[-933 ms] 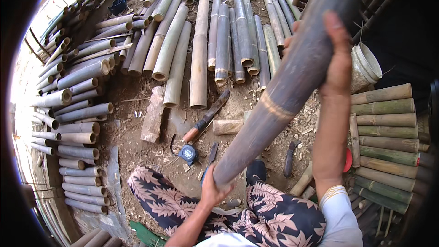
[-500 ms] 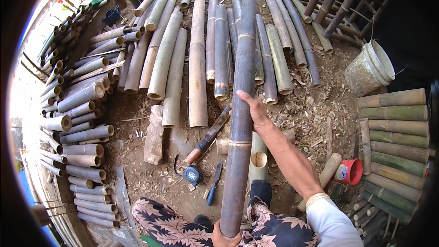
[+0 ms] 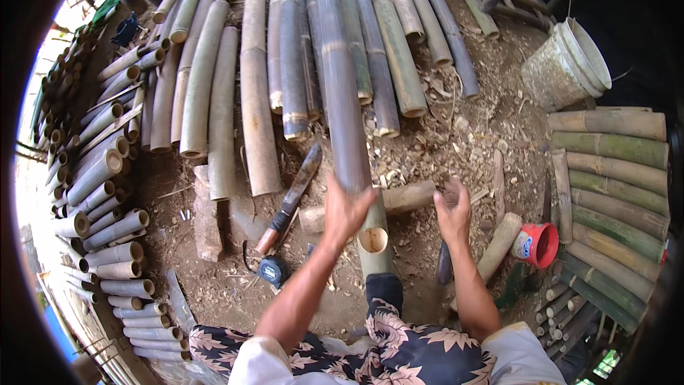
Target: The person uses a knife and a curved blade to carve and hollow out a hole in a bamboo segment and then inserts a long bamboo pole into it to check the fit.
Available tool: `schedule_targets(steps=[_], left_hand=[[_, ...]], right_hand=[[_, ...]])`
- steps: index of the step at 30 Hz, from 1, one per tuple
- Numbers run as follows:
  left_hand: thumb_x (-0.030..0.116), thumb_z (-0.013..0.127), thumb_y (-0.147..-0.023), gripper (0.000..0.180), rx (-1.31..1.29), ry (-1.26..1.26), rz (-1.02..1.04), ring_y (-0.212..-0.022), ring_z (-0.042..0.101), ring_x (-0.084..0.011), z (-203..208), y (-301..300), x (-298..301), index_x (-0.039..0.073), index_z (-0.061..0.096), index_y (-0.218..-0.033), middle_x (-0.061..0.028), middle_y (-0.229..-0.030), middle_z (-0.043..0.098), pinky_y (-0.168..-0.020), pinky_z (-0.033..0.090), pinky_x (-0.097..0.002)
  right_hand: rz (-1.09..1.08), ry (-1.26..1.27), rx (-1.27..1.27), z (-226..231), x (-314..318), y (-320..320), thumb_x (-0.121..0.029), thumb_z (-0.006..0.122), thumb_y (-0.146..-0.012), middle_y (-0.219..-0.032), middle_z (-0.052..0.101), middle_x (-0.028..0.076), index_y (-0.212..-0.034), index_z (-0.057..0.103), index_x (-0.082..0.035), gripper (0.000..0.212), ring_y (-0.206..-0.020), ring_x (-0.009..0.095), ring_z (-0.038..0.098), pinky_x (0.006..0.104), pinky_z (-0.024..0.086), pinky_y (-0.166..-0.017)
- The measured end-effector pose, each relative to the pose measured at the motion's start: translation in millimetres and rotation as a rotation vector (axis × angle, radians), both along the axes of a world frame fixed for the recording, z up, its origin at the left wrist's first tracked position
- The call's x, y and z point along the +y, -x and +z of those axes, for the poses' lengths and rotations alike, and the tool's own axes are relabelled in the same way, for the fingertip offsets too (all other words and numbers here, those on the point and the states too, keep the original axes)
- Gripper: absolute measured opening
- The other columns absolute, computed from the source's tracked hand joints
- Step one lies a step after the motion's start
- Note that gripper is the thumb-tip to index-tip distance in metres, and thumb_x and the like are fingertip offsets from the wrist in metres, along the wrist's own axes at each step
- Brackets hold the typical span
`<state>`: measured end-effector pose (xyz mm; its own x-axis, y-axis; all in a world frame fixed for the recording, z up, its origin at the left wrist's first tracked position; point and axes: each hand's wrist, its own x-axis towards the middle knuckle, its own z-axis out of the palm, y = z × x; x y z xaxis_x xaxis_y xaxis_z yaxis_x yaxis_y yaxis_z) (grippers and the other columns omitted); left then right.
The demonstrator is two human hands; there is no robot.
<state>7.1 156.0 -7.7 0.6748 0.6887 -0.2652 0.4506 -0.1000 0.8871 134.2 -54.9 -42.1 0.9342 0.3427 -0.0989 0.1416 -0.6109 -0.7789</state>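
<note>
Bamboo (image 3: 343, 100), dark, smooth, pale-ringed, is clamped in left grip (image 3: 345, 215), right grip (image 3: 454, 219) apart.

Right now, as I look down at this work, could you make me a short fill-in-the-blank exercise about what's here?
1. The left hand is at the near end of a dark pole made of ____.
2. The right hand is open and holds ____.
3. The large pale bucket is on the person's ____ side of the dark pole.
4. The small tub is coloured mostly ____.

Missing words: bamboo; nothing; right; red.
</note>
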Motion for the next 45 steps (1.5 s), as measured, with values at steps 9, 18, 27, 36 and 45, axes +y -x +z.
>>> schedule_targets(steps=[9,18,27,36,45], left_hand=[[0.037,0.066,-0.091,0.053,0.044,-0.465,-0.159,-0.109,0.063,-0.0333,1.6,-59.8,67.4,-0.003,0.059,-0.125,-0.0233,-0.119,0.063,-0.096,0.051,-0.0434],[0.047,0.070,-0.088,0.066,0.193,0.876,-0.225,-0.098,0.062,-0.0202,-18.0,125.0,-75.2,-0.004,0.057,-0.128,-0.0141,-0.108,0.066,-0.090,0.050,-0.0333],[0.044,0.050,-0.100,0.050,0.040,1.473,0.434,-0.073,0.049,-0.0093,-47.0,72.0,-144.7,0.005,0.059,-0.129,0.0009,-0.089,0.059,-0.065,0.042,-0.0259],[0.028,0.048,-0.098,0.036,0.247,1.312,0.497,-0.048,0.039,-0.0070,-49.7,68.6,-135.8,0.002,0.071,-0.109,0.0030,-0.062,0.051,-0.045,0.033,-0.0235],[0.035,0.054,-0.091,0.055,0.419,0.608,0.064,-0.053,0.063,-0.0374,-76.6,101.9,-116.0,-0.015,0.058,-0.069,-0.0344,-0.058,0.052,-0.056,0.048,-0.0503]], right_hand=[[-0.157,0.509,0.202,-120.5,-166.4,91.6,-0.034,0.079,-0.077,-0.109,0.060,0.029,-0.124,0.046,0.002,0.067,-0.101,0.046,0.059,0.0479,0.047,-0.087],[0.234,0.231,0.495,28.9,-113.0,53.5,-0.016,0.066,-0.082,-0.094,0.061,0.009,-0.139,0.041,0.000,0.065,-0.076,0.022,0.062,0.0381,0.050,-0.072],[1.163,0.702,0.199,65.0,6.5,58.2,-0.016,0.069,-0.080,-0.083,0.066,0.021,-0.118,0.051,-0.001,0.045,-0.071,0.037,0.069,0.0459,0.054,-0.060],[1.163,0.719,0.452,42.1,18.4,65.1,-0.016,0.062,-0.082,-0.072,0.066,0.025,-0.120,0.049,0.002,0.044,-0.070,0.044,0.066,0.0517,0.053,-0.064],[0.752,0.522,0.706,19.7,12.2,124.8,-0.016,0.063,-0.081,-0.081,0.066,0.030,-0.129,0.040,0.000,0.055,-0.076,0.049,0.064,0.0564,0.052,-0.070]])
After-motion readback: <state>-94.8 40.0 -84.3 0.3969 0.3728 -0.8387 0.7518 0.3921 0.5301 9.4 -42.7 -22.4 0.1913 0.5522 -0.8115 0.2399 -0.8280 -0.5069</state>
